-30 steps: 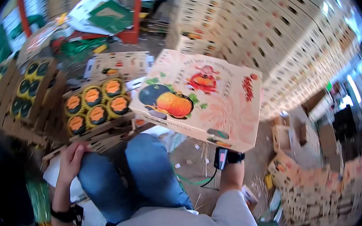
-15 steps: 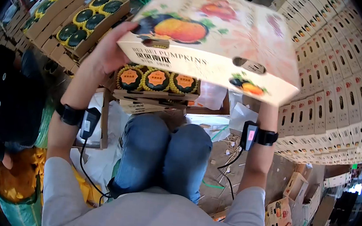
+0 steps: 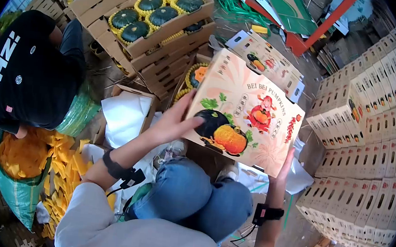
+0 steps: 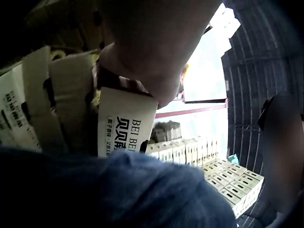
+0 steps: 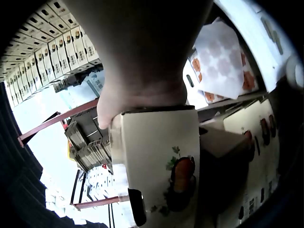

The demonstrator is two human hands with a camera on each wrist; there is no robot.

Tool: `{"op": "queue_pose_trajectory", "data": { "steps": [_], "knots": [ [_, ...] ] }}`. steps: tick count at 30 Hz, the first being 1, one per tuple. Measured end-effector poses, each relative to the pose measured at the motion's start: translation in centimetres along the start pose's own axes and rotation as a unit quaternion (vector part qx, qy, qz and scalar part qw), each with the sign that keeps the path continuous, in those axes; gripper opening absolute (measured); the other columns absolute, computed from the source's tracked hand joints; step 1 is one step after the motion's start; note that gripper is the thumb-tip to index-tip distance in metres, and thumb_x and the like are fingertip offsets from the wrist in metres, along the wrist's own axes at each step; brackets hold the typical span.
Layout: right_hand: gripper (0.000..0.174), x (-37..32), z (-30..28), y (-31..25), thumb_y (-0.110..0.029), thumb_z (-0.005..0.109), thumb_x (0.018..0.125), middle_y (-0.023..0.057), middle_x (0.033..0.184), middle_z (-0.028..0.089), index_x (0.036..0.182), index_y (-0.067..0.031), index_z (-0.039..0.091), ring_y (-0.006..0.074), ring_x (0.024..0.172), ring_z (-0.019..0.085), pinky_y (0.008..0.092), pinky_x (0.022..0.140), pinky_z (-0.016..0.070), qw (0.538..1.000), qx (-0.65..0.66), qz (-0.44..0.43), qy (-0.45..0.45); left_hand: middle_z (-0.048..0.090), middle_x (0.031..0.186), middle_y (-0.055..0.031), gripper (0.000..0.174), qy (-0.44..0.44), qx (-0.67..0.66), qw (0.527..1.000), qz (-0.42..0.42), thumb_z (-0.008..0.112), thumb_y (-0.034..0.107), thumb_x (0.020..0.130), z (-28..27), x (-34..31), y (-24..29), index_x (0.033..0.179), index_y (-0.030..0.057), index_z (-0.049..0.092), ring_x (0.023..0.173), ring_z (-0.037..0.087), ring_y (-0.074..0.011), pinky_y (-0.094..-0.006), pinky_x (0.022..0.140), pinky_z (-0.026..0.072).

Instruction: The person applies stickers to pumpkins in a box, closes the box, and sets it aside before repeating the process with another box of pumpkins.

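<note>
Both hands hold a cream carton (image 3: pixel 242 113) printed with pumpkins and "BEI BEI PUMPKINS", tilted above the knees. My left hand (image 3: pixel 176 121) grips its left edge, thumb lying over the printed top and the other fingers mostly hidden. At the lower right corner my right hand (image 3: pixel 283 168) holds the carton's side, largely covered by it in the head view. In the right wrist view, the right hand (image 5: pixel 142 97) lies against the carton's end (image 5: pixel 159 152). Behind the carton, partly covered, green pumpkins with orange labels (image 3: pixel 199 74) sit in yellow foam nets.
Open boxes of dark green pumpkins (image 3: pixel 163 16) are stacked at the upper left. Another printed carton (image 3: pixel 264 63) lies beyond the held one. Tall carton stacks (image 3: pixel 360 189) stand on the right. To the left, a person in a black shirt (image 3: pixel 34 72) bends near a green sack (image 3: pixel 21 196).
My left hand has gone from beside the knee to the carton, which the right hand was holding. The carton is now lower and turned clockwise. The head view has swung about.
</note>
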State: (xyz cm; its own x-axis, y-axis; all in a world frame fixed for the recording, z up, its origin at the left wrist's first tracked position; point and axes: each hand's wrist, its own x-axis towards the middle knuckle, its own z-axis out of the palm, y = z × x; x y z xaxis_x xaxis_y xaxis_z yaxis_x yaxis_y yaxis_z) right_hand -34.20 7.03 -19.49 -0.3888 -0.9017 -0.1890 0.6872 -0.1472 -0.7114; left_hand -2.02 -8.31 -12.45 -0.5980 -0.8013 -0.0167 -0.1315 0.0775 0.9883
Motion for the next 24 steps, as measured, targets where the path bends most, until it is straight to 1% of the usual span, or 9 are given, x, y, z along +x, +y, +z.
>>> {"op": "queue_pose_trajectory", "data": {
  "steps": [2, 3, 4, 7, 13, 14, 18, 20, 24],
  "knots": [
    [0.066, 2.2, 1.0, 1.6, -0.05, 0.034, 0.093, 0.0155, 0.136, 0.042, 0.14, -0.0044, 0.03, 0.0306, 0.122, 0.044, 0.0439, 0.102, 0.0356, 0.999, -0.034, 0.036, -0.023, 0.043, 0.132, -0.0184, 0.073, 0.044, -0.015, 0.998, 0.038, 0.06, 0.016, 0.085, -2.3, 0.0, 0.6, 0.141, -0.0036, 0.019, 0.122, 0.041, -0.0233, -0.0314, 0.102, 0.0319],
    [0.064, 3.2, 1.2, 2.0, -0.048, 0.035, 0.093, 0.0156, 0.137, 0.042, 0.139, -0.004, 0.03, 0.0308, 0.122, 0.045, 0.044, 0.102, 0.0358, 0.997, -0.053, 0.053, -0.029, 0.047, 0.127, -0.016, 0.072, 0.06, -0.022, 0.998, -0.017, 0.06, 0.013, 0.085, -3.5, -0.2, 1.7, 0.141, -0.0031, 0.019, 0.119, 0.045, -0.0218, -0.0325, 0.1, 0.035],
    [0.058, 3.7, 1.9, 1.8, -0.04, 0.037, 0.093, 0.0158, 0.135, 0.042, 0.137, -0.0027, 0.032, 0.0309, 0.121, 0.045, 0.0442, 0.101, 0.0368, 0.995, -0.046, 0.087, -0.034, 0.049, 0.123, -0.0148, 0.07, 0.052, 0.047, 0.997, -0.014, 0.058, 0.012, 0.085, -5.1, -0.2, 0.6, 0.141, -0.0029, 0.019, 0.115, 0.048, -0.0207, -0.0333, 0.098, 0.0371],
    [0.055, 5.1, 2.1, 2.3, -0.034, 0.044, 0.091, 0.0157, 0.127, 0.049, 0.133, 0.0004, 0.034, 0.0277, 0.113, 0.052, 0.0403, 0.094, 0.0442, 0.995, -0.034, 0.08, -0.045, 0.05, 0.129, -0.0117, 0.067, 0.0, -0.229, 0.96, -0.163, 0.055, 0.036, 0.088, -6.0, 0.4, -1.6, 0.136, -0.003, 0.031, 0.118, 0.048, -0.0189, -0.0308, 0.1, 0.0362],
    [0.051, 3.7, 3.9, 2.0, -0.027, 0.042, 0.091, 0.0154, 0.128, 0.048, 0.133, -0.0001, 0.034, 0.0283, 0.115, 0.05, 0.0417, 0.097, 0.0421, 0.991, 0.054, 0.121, -0.017, 0.05, 0.128, -0.0141, 0.077, -0.024, -0.178, 0.975, -0.134, 0.059, 0.047, 0.083, -6.7, 0.4, -2.8, 0.132, -0.0072, 0.035, 0.115, 0.052, -0.0207, -0.031, 0.098, 0.0402],
    [0.05, 3.5, 4.4, 1.8, -0.026, 0.041, 0.091, 0.0154, 0.128, 0.047, 0.133, -0.0005, 0.034, 0.0283, 0.116, 0.05, 0.0419, 0.097, 0.0417, 0.99, 0.062, 0.124, -0.01, 0.048, 0.129, -0.0149, 0.079, -0.018, -0.217, 0.966, -0.14, 0.06, 0.046, 0.083, -7.2, -0.1, -3.1, 0.134, -0.0066, 0.032, 0.118, 0.048, -0.0204, -0.0312, 0.1, 0.0371],
    [0.056, 1.6, 5.0, 2.9, -0.024, 0.043, 0.089, 0.0156, 0.135, 0.041, 0.138, -0.0023, 0.028, 0.0273, 0.121, 0.046, 0.0412, 0.101, 0.0385, 0.993, 0.009, 0.115, 0.026, 0.05, 0.127, -0.0153, 0.086, 0.052, -0.206, 0.958, -0.194, 0.066, 0.045, 0.073, -6.7, -3.0, -2.8, 0.134, -0.0079, 0.034, 0.116, 0.05, -0.0219, -0.0321, 0.101, 0.0364],
    [0.06, 0.7, 5.5, 3.5, -0.022, 0.045, 0.087, 0.015, 0.137, 0.038, 0.14, -0.0028, 0.024, 0.0261, 0.123, 0.044, 0.0401, 0.101, 0.0377, 0.996, -0.063, 0.06, 0.025, 0.052, 0.125, -0.0156, 0.092, 0.064, -0.177, 0.957, -0.221, 0.069, 0.047, 0.067, -7.4, -3.7, -4.1, 0.133, -0.0081, 0.035, 0.115, 0.051, -0.0219, -0.0316, 0.1, 0.0364],
    [0.07, 1.1, 5.6, 2.7, -0.022, 0.049, 0.084, 0.0133, 0.142, 0.031, 0.144, -0.0045, 0.016, 0.0236, 0.129, 0.036, 0.0376, 0.104, 0.0325, 0.985, -0.166, 0.042, -0.013, 0.048, 0.129, -0.0148, 0.103, 0.103, -0.188, 0.96, -0.182, 0.073, 0.049, 0.063, -6.9, -3.3, -5.8, 0.137, -0.0069, 0.027, 0.118, 0.049, -0.0225, -0.0331, 0.101, 0.0356]
  ]
}}
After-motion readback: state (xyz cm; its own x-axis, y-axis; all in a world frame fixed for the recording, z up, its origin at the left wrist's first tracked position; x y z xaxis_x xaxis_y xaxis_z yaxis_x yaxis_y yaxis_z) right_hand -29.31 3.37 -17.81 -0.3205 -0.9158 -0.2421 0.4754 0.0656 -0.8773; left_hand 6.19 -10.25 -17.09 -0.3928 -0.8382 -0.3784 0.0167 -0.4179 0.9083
